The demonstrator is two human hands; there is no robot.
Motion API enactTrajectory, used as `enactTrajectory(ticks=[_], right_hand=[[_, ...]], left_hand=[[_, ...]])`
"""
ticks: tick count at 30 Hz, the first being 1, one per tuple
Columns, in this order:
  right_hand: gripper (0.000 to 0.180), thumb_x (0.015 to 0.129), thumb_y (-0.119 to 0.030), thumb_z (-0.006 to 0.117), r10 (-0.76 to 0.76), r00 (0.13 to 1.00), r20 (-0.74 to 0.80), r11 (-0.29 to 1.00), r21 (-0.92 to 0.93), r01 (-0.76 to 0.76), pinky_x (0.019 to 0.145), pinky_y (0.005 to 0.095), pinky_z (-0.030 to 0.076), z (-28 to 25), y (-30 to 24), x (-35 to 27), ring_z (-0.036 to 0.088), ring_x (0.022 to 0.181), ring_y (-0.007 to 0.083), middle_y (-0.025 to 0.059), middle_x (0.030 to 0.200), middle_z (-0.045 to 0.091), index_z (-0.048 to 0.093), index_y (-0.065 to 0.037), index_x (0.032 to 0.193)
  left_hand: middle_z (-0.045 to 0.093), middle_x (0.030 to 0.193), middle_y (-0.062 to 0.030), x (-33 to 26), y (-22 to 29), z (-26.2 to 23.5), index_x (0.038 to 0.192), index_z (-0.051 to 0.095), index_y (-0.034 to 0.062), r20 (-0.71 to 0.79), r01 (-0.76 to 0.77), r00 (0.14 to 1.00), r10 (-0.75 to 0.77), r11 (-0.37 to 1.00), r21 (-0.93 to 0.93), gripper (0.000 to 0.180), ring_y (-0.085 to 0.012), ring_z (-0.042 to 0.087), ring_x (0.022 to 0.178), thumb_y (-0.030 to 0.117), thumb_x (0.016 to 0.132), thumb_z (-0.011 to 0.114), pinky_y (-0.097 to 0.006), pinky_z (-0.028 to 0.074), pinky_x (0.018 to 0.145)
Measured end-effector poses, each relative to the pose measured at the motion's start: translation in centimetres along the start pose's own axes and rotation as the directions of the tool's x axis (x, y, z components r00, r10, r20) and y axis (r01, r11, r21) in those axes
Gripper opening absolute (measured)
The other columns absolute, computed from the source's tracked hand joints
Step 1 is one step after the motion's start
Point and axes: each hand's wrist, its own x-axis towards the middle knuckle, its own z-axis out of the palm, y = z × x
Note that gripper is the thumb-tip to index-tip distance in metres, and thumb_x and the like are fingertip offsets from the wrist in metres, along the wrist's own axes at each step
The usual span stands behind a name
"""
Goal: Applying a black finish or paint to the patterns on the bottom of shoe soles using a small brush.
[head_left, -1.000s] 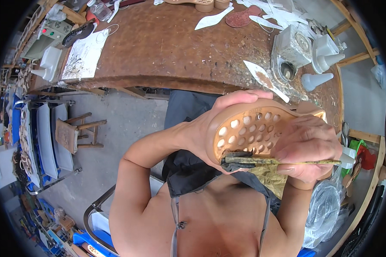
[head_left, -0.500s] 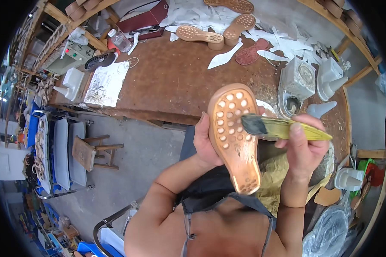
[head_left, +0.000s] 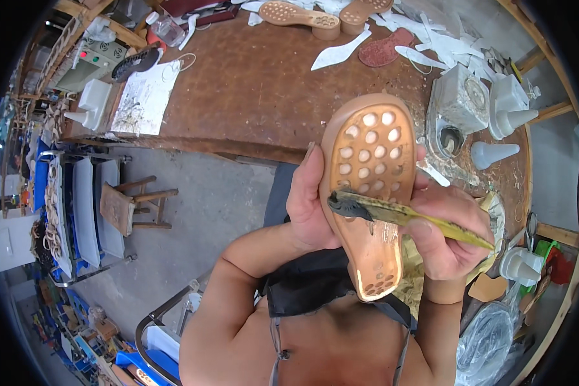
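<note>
A tan shoe sole [head_left: 365,172] with rows of round holes faces up in front of my chest, its narrow heel end toward me. My left hand [head_left: 310,204] grips its left edge, thumb along the side. Pinched in my right hand [head_left: 449,233] is a flat brush [head_left: 392,213] with a yellow handle and a dark tip. That tip lies over the sole's left side, just below the lower rows of holes; firm contact cannot be told. Some right fingers are hidden behind the sole's right edge. White shows through many holes.
Across the brown worktable [head_left: 238,96] lie more tan soles [head_left: 296,15], a reddish insole [head_left: 386,48] and white strips [head_left: 341,51]. White glue pots [head_left: 460,96] stand at the right. A wooden stool [head_left: 117,207] and a rack [head_left: 87,212] are on the left.
The brush has moved left and down across the sole, from the holes' middle to their lower edge. The sole now appears slightly higher and larger, and the view has shifted.
</note>
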Motion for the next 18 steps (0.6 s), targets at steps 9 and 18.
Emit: enactTrajectory(ticks=[9,18], right_hand=[[0.020,0.065,-0.002,0.074,0.058,0.998,0.030,0.998,-0.027,-0.057,0.051,0.0291,0.049,-0.6,-0.2,-1.5,0.060,0.053,0.0207,0.0111,0.065,0.062,0.062,0.001,0.081],[0.017,0.071,-0.006,0.071,0.488,0.863,-0.134,0.856,0.270,-0.442,0.045,0.0230,0.046,-4.7,1.7,-3.7,0.056,0.050,0.0143,0.0119,0.069,0.061,0.061,0.005,0.080]], left_hand=[[0.029,0.138,-0.0223,0.4,0.5,-0.3,0.140,0.018,0.0075,-0.045,0.049,0.998,-0.049,0.999,0.005,0.091,-0.0361,0.045,0.116,0.074,0.078,0.025,-0.046,0.039,0.096],[0.030,0.135,-0.0288,2.1,-0.3,-3.7,0.139,0.019,0.0038,-0.099,-0.007,0.995,0.023,0.986,0.164,0.085,-0.0413,0.046,0.114,0.067,0.083,0.024,-0.049,0.037,0.097]])
